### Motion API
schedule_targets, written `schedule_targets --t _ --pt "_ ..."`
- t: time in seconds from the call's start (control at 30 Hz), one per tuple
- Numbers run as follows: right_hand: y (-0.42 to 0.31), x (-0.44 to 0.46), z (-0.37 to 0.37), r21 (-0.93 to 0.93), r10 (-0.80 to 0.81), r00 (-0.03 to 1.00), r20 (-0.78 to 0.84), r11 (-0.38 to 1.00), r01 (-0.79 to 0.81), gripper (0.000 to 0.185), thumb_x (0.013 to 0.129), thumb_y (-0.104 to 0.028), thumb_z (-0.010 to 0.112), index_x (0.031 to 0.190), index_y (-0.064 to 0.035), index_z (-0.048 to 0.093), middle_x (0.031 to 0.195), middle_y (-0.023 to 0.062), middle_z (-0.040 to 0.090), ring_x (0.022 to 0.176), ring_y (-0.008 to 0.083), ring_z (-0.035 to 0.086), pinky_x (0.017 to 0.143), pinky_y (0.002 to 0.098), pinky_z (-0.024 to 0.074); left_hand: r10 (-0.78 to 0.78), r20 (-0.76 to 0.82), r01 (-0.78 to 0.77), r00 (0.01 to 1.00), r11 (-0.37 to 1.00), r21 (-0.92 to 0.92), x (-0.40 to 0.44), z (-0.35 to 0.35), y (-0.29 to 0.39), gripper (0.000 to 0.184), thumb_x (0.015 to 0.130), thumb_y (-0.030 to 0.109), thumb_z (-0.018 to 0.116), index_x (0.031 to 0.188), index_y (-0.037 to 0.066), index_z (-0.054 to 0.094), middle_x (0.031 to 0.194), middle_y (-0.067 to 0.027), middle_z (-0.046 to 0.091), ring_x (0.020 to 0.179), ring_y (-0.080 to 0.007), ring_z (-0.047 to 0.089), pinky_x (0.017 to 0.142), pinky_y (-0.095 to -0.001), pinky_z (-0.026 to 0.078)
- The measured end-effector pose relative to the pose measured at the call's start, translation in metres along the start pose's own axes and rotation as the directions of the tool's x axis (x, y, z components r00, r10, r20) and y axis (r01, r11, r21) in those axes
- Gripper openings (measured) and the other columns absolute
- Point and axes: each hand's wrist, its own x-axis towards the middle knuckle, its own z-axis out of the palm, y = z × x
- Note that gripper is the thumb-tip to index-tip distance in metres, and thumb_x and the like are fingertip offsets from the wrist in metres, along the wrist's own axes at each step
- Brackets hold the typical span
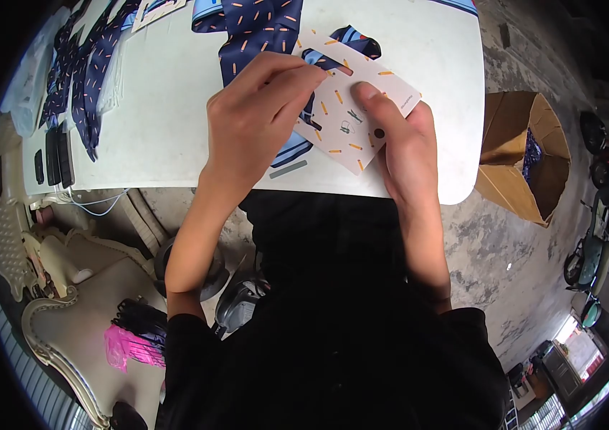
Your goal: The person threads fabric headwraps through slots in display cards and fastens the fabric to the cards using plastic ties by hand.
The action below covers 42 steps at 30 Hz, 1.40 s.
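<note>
A white card with orange pencil prints, slots and a round hole is held at its right edge by my right hand, thumb on top. My left hand is closed at the card's upper left slot, its fingertips pinching the dark blue fabric that passes through the slot. A navy cloth with orange pencil marks lies beyond my left hand. Striped blue fabric shows below the card, and more of it emerges past the card's far edge. A grey strip lies near the table's front edge.
The white table carries patterned navy fabric strips and black objects at left. A cardboard box stands right of the table. A cream chair holding a pink bag is at lower left.
</note>
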Motion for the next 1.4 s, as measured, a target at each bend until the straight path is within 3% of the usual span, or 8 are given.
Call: schedule_targets --t 0.13,0.43,0.67,0.77,0.87,1.0,1.3,1.4 --pt "0.0 0.002 -0.002 -0.047 0.037 0.998 0.052 0.998 -0.035 0.038 0.097 -0.018 0.065 0.124 0.0076 0.066 0.11 0.0129 0.072 0.097 0.0174 0.068 0.088 0.0294 0.0531 -0.006 0.043 0.005 0.999 0.999 0.033 0.001 -0.003 -0.001 0.015 0.083 0.0 0.077 0.097 0.007 0.079 0.094 -0.0013 0.072 0.071 -0.0122 0.068 0.059 -0.024 0.054" --pt "0.004 0.003 -0.001 -0.161 -0.13 0.982 0.135 0.975 0.152 0.031 0.098 -0.02 0.058 0.111 0.0055 0.07 0.093 0.0089 0.073 0.084 0.013 0.065 0.077 0.0275 0.0506 -0.014 0.128 0.008 0.992 0.999 0.047 0.011 -0.011 -0.003 0.011 0.084 0.001 0.076 0.095 0.005 0.077 0.091 -0.001 0.071 0.07 -0.0124 0.067 0.061 -0.025 0.053" --pt "-0.01 0.01 -0.027 -0.073 -0.089 0.921 0.378 0.989 0.126 0.06 0.079 -0.021 0.051 0.127 0.0137 0.06 0.104 0.0175 0.069 0.095 0.0215 0.061 0.088 0.028 0.0457 -0.188 0.221 0.22 0.957 0.967 -0.131 0.019 -0.023 0.005 0.012 0.085 0.0 0.075 0.097 0.003 0.077 0.088 -0.0031 0.071 0.072 -0.0103 0.065 0.063 -0.0218 0.049" --pt "-0.023 0.007 -0.035 -0.203 0.027 0.886 0.464 0.976 0.076 0.076 0.07 -0.024 0.053 0.135 0.0152 0.054 0.125 0.0248 0.064 0.12 0.032 0.059 0.108 0.0379 0.0416 -0.187 0.251 0.23 0.95 0.961 -0.154 0.021 -0.024 0.003 0.013 0.086 -0.001 0.074 0.098 0.001 0.077 0.089 -0.0053 0.072 0.074 -0.0118 0.067 0.065 -0.0228 0.051" --pt "-0.008 0.011 -0.034 0.26 -0.159 0.811 0.563 0.965 0.008 0.054 0.083 -0.012 0.051 0.13 0.0108 0.061 0.114 0.0205 0.07 0.111 0.0266 0.066 0.104 0.0359 0.0488 -0.179 0.242 0.231 0.954 0.95 -0.209 0.023 -0.022 -0.002 0.012 0.085 -0.003 0.074 0.097 0.001 0.076 0.089 -0.0076 0.073 0.07 -0.0173 0.071 0.064 -0.0254 0.054" --pt "-0.004 0.011 -0.018 0.019 -0.065 0.932 0.357 0.998 0.062 0.033 0.095 0.011 0.048 0.123 0.01 0.065 0.112 0.0176 0.072 0.103 0.0204 0.071 0.095 0.0302 0.0563 -0.179 0.268 0.234 0.947 0.953 -0.19 0.026 -0.02 0.001 0.015 0.084 -0.006 0.073 0.099 -0.001 0.075 0.089 -0.0103 0.072 0.075 -0.0218 0.072 0.068 -0.0288 0.056" --pt "0.005 0.013 -0.008 -0.365 -0.146 0.985 0.096 0.915 0.171 0.01 0.092 -0.001 0.065 0.097 0.0032 0.072 0.077 0.004 0.072 0.071 0.0059 0.066 0.068 0.0209 0.0523 -0.007 0.315 0.066 0.949 0.982 -0.176 0.025 -0.017 0.0 0.014 0.082 0.001 0.077 0.096 0.001 0.076 0.091 -0.0068 0.07 0.077 -0.0224 0.069 0.068 -0.0305 0.054" --pt "0.01 0.018 -0.007 -0.273 -0.181 0.974 0.138 0.938 0.213 0.01 0.092 -0.001 0.065 0.096 0.0012 0.074 0.071 0.0017 0.071 0.065 0.0039 0.061 0.061 0.0201 0.0471 -0.01 0.305 0.071 0.952 0.98 -0.188 0.027 -0.017 -0.004 0.014 0.082 0.0 0.077 0.095 0.002 0.077 0.091 -0.0052 0.07 0.077 -0.0206 0.069 0.069 -0.0299 0.054"
